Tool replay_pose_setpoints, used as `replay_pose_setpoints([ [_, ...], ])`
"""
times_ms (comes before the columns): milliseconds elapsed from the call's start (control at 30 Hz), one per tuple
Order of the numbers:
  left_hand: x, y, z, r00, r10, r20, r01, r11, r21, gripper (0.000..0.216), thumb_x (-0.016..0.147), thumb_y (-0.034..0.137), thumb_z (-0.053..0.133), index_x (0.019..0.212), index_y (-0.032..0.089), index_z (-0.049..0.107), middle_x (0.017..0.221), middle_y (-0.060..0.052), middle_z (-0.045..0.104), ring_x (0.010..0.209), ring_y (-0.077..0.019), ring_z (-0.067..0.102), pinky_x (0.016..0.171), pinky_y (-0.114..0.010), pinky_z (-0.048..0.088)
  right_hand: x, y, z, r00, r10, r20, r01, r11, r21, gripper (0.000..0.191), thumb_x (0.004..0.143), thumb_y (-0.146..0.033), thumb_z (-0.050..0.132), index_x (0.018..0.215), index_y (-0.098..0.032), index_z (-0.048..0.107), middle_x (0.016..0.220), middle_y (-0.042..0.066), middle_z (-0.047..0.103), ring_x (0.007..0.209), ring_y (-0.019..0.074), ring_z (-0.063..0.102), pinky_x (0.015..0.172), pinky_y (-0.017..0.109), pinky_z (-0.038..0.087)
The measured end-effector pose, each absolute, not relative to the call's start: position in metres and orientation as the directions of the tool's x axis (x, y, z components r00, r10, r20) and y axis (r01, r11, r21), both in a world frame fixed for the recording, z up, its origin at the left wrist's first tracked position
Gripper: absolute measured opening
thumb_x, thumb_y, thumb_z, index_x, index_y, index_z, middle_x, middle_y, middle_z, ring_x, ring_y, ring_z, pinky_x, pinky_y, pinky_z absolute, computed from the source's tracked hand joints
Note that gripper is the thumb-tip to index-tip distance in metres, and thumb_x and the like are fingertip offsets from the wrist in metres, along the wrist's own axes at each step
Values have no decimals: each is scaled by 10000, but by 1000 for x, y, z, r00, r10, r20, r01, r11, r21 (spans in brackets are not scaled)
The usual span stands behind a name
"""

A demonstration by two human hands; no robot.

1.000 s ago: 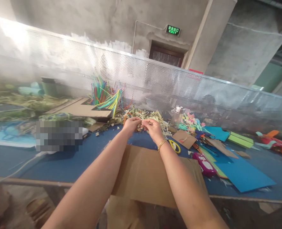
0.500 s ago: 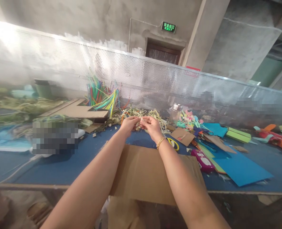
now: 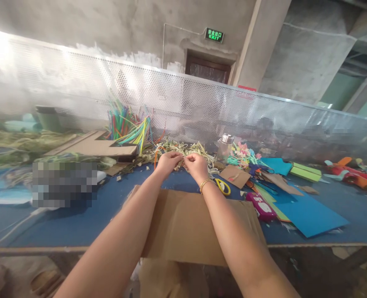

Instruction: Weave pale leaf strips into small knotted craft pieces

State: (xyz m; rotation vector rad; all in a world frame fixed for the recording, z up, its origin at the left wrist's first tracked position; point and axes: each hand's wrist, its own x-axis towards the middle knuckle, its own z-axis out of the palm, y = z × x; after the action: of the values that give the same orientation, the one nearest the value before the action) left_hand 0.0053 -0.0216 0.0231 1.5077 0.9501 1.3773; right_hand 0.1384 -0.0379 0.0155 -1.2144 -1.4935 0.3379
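Note:
Both my hands are stretched out over the blue table (image 3: 78, 219) and meet at a heap of pale paper strips (image 3: 199, 148). My left hand (image 3: 167, 161) and my right hand (image 3: 196, 165) are closed in a pinch on a thin strip between them. A gold bracelet sits on my right wrist. Under my forearms lies a large brown cardboard sheet (image 3: 186, 225) that hangs over the table's front edge.
Coloured straws (image 3: 127, 124) stand behind a cardboard piece (image 3: 93, 145). A glass jar (image 3: 224, 147), yellow scissors (image 3: 223, 186), a pink box (image 3: 261, 205), blue and green paper sheets (image 3: 307, 213) lie to the right. A perforated metal screen (image 3: 202, 107) bounds the far side.
The view has drifted slightly, so everything sits a little further left. My hands have stayed together at the strip heap, fingers still pinched.

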Motion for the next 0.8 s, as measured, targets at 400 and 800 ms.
replay_pose_setpoints([
  [400,3,-16,17,140,888,439,155,-457,876,211,640,326,677,765,157,663,569,12,603,467,-89,471,454,-209,338,138,-54,30,34,752,658,851,324,-413,140,780,-211,539,689,-206,645,683,24,668,672,158,585,631,245,386],
  [800,4,-16,16,137,861,490,135,-507,852,206,651,293,652,816,171,632,567,40,558,446,-76,449,433,-194,311,138,-50,30,140,830,540,743,272,-612,116,764,-259,583,757,-207,686,728,20,701,693,153,619,641,232,423],
])
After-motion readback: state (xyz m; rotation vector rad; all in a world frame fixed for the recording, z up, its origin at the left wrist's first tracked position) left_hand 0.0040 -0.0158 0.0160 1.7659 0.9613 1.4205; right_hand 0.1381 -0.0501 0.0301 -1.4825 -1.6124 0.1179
